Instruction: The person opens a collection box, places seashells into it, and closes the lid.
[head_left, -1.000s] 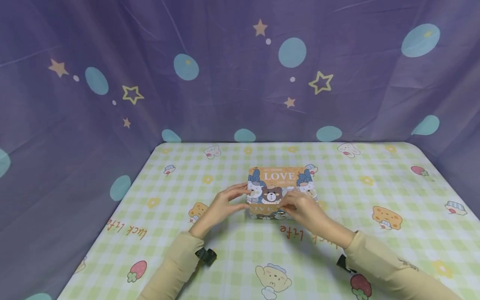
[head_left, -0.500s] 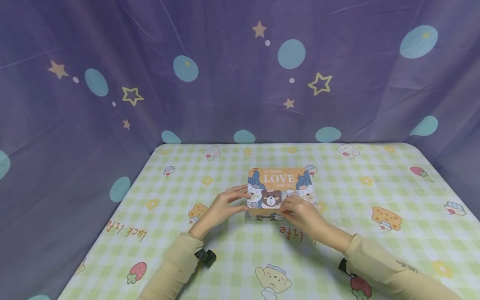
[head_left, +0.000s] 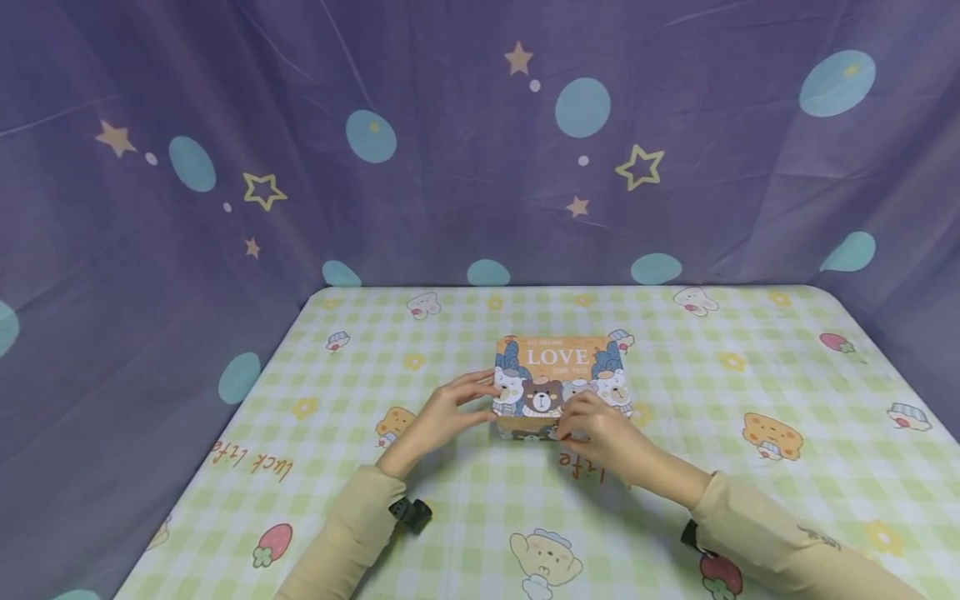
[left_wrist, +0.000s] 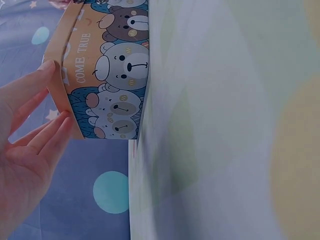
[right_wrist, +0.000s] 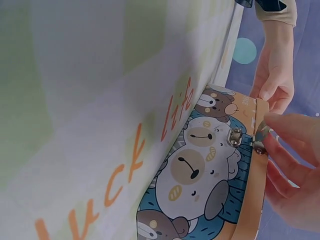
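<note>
A rectangular tin box (head_left: 558, 360) with an orange lid, the word LOVE and cartoon bears sits mid-table in the head view. My left hand (head_left: 448, 408) is at its left end; in the left wrist view, the extended fingertips of my left hand (left_wrist: 32, 130) touch the lid's edge. On the front, my right hand (head_left: 596, 425) covers part of the box in the head view. Thumb and fingers of my right hand (right_wrist: 295, 165) pinch the metal latch flap (right_wrist: 261, 137) on the lid rim. Its metal catch (right_wrist: 235, 136) sits apart from the flap, on the box's front.
A green-and-white checked tablecloth (head_left: 465, 533) with printed cartoons covers the table under the box. Purple curtains (head_left: 450, 100) with stars and teal ovals hang behind and at the sides. Each wrist carries a small black camera, one (head_left: 411, 514) showing below the left sleeve.
My right hand has come slightly down and toward me at the box front. The lid's front edge now shows a little lower, with less of the front visible. My left hand has stayed put.
</note>
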